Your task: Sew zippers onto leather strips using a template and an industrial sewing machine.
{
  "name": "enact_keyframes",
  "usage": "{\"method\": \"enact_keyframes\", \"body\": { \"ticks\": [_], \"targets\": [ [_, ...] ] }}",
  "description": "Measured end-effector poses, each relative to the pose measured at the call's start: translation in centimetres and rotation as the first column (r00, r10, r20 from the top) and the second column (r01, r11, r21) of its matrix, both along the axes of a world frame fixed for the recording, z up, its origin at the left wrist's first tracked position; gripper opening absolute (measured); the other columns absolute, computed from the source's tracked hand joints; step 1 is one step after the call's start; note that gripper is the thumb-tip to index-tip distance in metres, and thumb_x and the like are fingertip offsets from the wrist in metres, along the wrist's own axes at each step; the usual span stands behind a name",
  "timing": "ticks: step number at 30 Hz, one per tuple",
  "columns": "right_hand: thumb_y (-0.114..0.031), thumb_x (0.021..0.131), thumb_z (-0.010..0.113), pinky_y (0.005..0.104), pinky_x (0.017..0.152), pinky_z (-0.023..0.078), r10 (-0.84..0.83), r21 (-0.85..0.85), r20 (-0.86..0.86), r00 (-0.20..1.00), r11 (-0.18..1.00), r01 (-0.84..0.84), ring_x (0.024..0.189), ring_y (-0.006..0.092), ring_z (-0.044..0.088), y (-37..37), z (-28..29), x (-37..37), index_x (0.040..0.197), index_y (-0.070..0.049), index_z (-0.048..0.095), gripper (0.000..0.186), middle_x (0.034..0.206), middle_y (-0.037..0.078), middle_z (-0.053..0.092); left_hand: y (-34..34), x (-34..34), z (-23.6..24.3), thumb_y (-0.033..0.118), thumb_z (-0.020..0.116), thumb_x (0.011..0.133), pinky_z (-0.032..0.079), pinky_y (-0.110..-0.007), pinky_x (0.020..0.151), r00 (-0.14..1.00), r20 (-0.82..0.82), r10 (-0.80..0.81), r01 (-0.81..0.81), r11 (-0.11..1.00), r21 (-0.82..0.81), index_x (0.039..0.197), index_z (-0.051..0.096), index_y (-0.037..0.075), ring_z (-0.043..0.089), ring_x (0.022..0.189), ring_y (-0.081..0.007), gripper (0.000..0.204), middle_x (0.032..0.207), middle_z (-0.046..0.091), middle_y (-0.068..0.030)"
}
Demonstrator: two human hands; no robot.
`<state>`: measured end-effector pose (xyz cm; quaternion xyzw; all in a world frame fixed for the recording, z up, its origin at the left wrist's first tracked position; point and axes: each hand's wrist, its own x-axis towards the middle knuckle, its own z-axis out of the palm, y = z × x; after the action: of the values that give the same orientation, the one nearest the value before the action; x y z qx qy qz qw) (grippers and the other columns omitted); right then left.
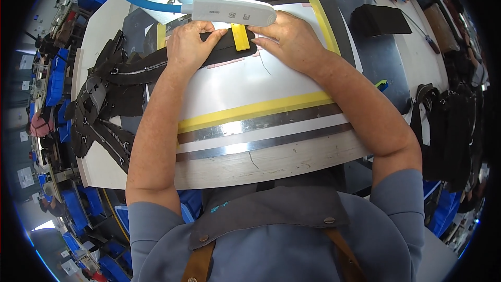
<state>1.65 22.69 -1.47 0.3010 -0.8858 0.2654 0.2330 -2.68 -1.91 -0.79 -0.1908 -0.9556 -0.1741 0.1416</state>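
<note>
My left hand (pixel 194 42), fingers curled and thumb reaching right, grips a black fabric strip (pixel 138 70) with a metal zipper along it. The strip lies over a white board (pixel 261 81) edged with yellow tape, its left part joining dark pieces with metal rings. Just right of that hand a small yellow block (pixel 240 39) sits on the strip's end. My right hand (pixel 282 39) is closed on that end, thumb and forefinger at the block's right side. A white lamp head (pixel 232 11) on a blue flexible neck hangs directly above, hiding some fingertips.
Dark fabric pieces (pixel 446 130) hang at the right. A black folded piece (pixel 378 21), a screwdriver (pixel 429 39) and a green-handled tool (pixel 382 84) lie right of the board. Blue bins (pixel 55 89) and other people (pixel 43 124) at workstations appear at far left.
</note>
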Motion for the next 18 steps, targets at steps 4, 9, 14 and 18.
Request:
{"method": "enact_keyframes", "body": {
  "ticks": [4, 9, 14, 18],
  "targets": [
    [-0.018, 0.087, 0.075, 0.0322, 0.079, 0.057, -0.014, -0.023, -0.007, 1.000, 1.000, 0.014, 0.088, 0.0195, 0.069, 0.0, -0.5, -0.4, 0.097, -0.006, 0.078, 0.016, 0.100, 0.006, 0.070, 0.4, 0.1, 0.0, 0.043, 0.077, 0.086, 0.053, -0.035, 0.062, 0.995, 0.046, 0.083, -0.081, 0.996, -0.036, 0.088, 0.076, 0.012, 0.068, 0.062, -0.0166, 0.031, 0.071, 0.072, -0.0047],
    [-0.018, 0.086, 0.075, 0.0324, 0.077, 0.057, -0.036, -0.032, 0.004, 0.999, 0.999, 0.036, 0.086, 0.0192, 0.069, -0.2, -0.5, -0.5, 0.097, -0.007, 0.078, 0.016, 0.099, 0.005, 0.070, 0.0, -0.2, -0.5, 0.046, 0.078, 0.084, 0.054, -0.038, 0.067, 0.996, -0.014, 0.085, -0.086, 0.995, -0.049, 0.093, 0.077, 0.011, 0.071, 0.071, -0.0185, 0.036, 0.077, 0.074, -0.0064],
    [-0.017, 0.086, 0.075, 0.0325, 0.076, 0.057, -0.040, -0.052, 0.004, 0.999, 0.998, 0.040, 0.084, 0.0193, 0.069, -0.3, -0.6, -0.6, 0.097, -0.007, 0.078, 0.015, 0.098, 0.005, 0.069, 0.5, 0.1, -0.4, 0.041, 0.078, 0.086, 0.052, -0.038, 0.074, 0.993, -0.050, 0.105, -0.106, 0.994, -0.014, 0.095, 0.077, 0.012, 0.070, 0.077, -0.0189, 0.030, 0.079, 0.074, -0.0074],
    [-0.017, 0.085, 0.076, 0.0327, 0.076, 0.057, -0.038, -0.060, 0.007, 0.999, 0.998, 0.038, 0.083, 0.0189, 0.069, -0.1, -0.8, -0.6, 0.096, -0.007, 0.078, 0.015, 0.097, 0.004, 0.069, 0.5, 1.7, 0.0, 0.026, 0.081, 0.083, 0.044, -0.039, 0.091, 0.961, -0.178, -0.210, 0.224, 0.973, 0.062, 0.099, 0.077, 0.011, 0.065, 0.096, -0.0190, 0.022, 0.094, 0.073, -0.0041]
  ]
}}
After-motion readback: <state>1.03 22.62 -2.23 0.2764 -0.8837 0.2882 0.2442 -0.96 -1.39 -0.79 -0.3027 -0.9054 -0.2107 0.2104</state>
